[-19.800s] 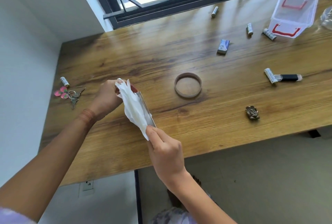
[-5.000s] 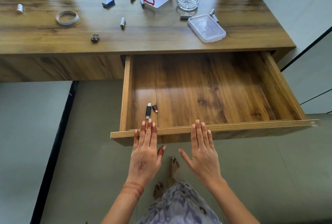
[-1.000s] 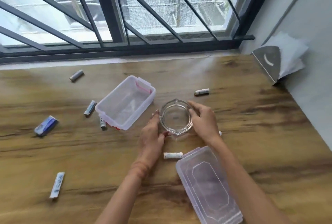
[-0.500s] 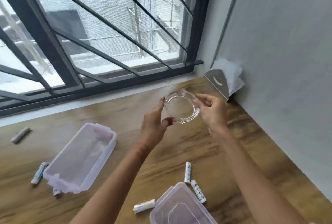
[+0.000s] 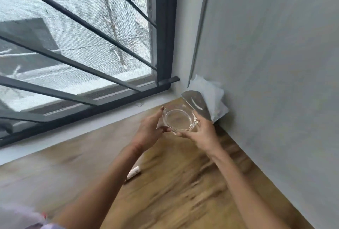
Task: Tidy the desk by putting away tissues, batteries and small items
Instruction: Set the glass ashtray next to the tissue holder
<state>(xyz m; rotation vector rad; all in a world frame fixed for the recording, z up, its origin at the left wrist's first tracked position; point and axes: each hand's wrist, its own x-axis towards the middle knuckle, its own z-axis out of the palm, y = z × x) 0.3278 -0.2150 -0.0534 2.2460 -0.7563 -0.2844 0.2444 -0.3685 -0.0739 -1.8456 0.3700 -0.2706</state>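
I hold a clear glass ashtray [image 5: 178, 121] in the air above the desk's far right corner. My left hand [image 5: 149, 129] grips its left rim and my right hand [image 5: 200, 133] cups its right and lower side. Just behind the ashtray stands a metal tissue holder [image 5: 197, 104] with white tissues [image 5: 211, 91] in it, pushed against the grey wall. One white battery [image 5: 134, 172] lies on the wooden desk [image 5: 174, 183], partly hidden by my left forearm.
A dark-framed window with slanted bars [image 5: 82, 32] runs along the desk's far edge above a pale sill [image 5: 73, 133]. The grey wall [image 5: 275, 63] bounds the desk on the right. A bit of patterned clothing [image 5: 27, 221] shows at bottom left.
Both hands lifted the ashtray off the desk and carried it toward the back right corner, close to the tissue holder. The plastic box, lid and most batteries have left the view.
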